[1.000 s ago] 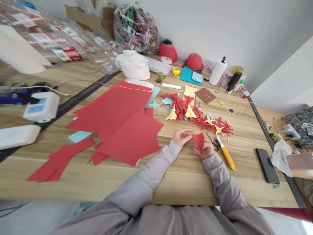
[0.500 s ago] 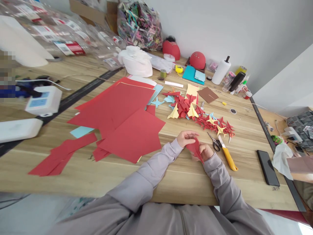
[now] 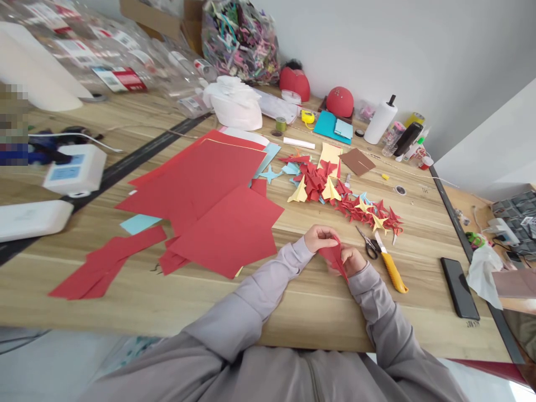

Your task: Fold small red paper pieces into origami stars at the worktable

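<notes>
Both hands hold one folded piece of red paper [image 3: 333,257] above the front of the wooden table. My left hand [image 3: 320,238] pinches its upper edge, thumb on the near side. My right hand [image 3: 353,260] grips the paper's right side with curled fingers. Just right of the hands lie scissors [image 3: 370,247] and a yellow-handled cutter [image 3: 393,272]. Behind them spreads a pile of folded red paper shapes [image 3: 314,181], with yellow and light blue ones among them. Large red sheets [image 3: 228,231] lie left of my left hand.
Red strips [image 3: 104,265] are at the left front. A black phone [image 3: 459,287] lies near the table's right edge. Farther back stand a white roll [image 3: 380,123], a red dome [image 3: 339,102] and a stuffed clear bag [image 3: 240,44].
The red paper has shifted slightly between my fingers, and its upper edge looks more curved. Both hands remain almost in the same place.
</notes>
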Available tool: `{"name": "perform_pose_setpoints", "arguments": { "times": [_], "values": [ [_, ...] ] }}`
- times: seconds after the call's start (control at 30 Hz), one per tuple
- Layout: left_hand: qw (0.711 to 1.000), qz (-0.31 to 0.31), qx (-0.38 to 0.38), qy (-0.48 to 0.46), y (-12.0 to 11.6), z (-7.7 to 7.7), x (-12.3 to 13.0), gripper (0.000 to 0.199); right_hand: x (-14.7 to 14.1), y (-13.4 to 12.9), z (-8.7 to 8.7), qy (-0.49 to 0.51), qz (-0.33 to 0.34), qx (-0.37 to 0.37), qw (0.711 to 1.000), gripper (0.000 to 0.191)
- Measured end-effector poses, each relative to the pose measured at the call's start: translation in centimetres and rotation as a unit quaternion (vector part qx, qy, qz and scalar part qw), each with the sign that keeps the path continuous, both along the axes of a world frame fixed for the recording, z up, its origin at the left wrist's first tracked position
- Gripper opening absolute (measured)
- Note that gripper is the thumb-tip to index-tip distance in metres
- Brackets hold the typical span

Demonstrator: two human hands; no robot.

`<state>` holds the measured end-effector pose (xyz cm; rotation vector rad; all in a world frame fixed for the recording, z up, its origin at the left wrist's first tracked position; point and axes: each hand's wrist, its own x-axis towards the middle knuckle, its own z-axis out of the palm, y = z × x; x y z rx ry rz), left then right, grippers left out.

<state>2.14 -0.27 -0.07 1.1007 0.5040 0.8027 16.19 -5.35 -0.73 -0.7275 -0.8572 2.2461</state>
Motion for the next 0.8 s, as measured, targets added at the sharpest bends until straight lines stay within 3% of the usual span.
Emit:
{"name": "perform_pose_setpoints", "arguments": {
  "times": [0.13,0.33,0.57,0.8],
  "values": [
    [0.999,0.023,-0.034,-0.029,0.2,-0.4,0.1,0.023,0.0,-0.1,0.4,0.009,-0.011,0.006,1.0,0.014],
    [0.969,0.078,-0.197,-0.125,1.4,-1.0,0.0,0.02,0.9,0.4,0.3,0.044,-0.069,0.013,0.997,0.014],
    [0.961,0.077,-0.226,-0.136,1.7,-0.9,-0.2,0.017,1.6,0.7,-0.4,0.124,-0.12,0.012,0.985,0.012],
    [0.961,0.087,-0.229,-0.129,1.7,-0.9,-0.1,0.017,1.4,0.4,0.3,0.132,-0.159,0.043,0.977,0.021]
  ]
}}
